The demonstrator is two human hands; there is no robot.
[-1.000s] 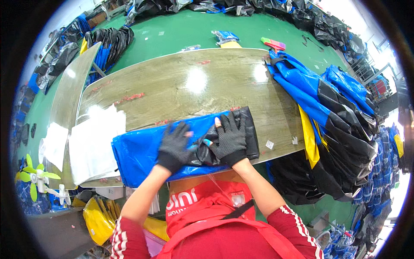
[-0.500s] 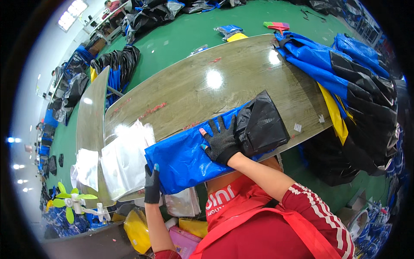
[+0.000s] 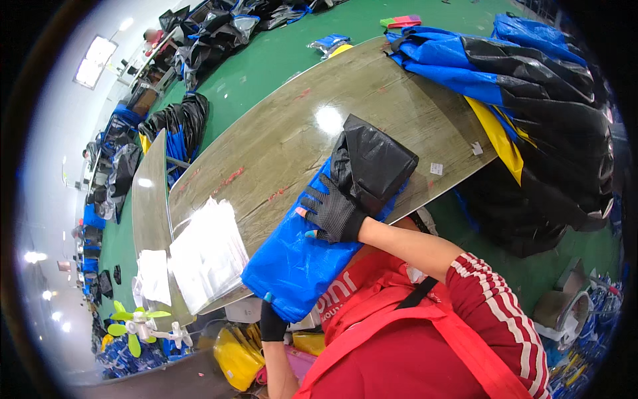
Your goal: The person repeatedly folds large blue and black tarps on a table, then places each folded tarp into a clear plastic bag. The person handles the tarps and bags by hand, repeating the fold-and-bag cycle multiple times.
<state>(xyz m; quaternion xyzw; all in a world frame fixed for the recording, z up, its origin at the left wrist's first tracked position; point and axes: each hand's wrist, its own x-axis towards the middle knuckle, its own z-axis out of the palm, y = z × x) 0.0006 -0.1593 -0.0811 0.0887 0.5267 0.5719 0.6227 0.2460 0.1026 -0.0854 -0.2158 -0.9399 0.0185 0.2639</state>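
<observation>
A folded bundle of glossy blue sheeting (image 3: 292, 249) lies slantwise across the table's near edge. Its far end is a folded black part (image 3: 375, 163). My right hand (image 3: 334, 214), in a black dotted glove with bare fingertips, presses flat on the blue near the black part, fingers spread. At the bundle's near-left corner my left hand (image 3: 272, 324), gloved alike, grips the edge with the thumb on top; its other fingers are hidden under the sheeting.
Clear plastic sleeves (image 3: 209, 256) lie left of the bundle on the wood-patterned table (image 3: 266, 146). Blue, black and yellow sheeting (image 3: 525, 100) hangs over the right end. A small green-bladed fan (image 3: 141, 326) stands at lower left. Yellow pieces (image 3: 237, 356) sit below the table edge.
The bundle has turned on the table: its black end has gone left and farther away, its blue end nearer to me. Both hands have moved along with it.
</observation>
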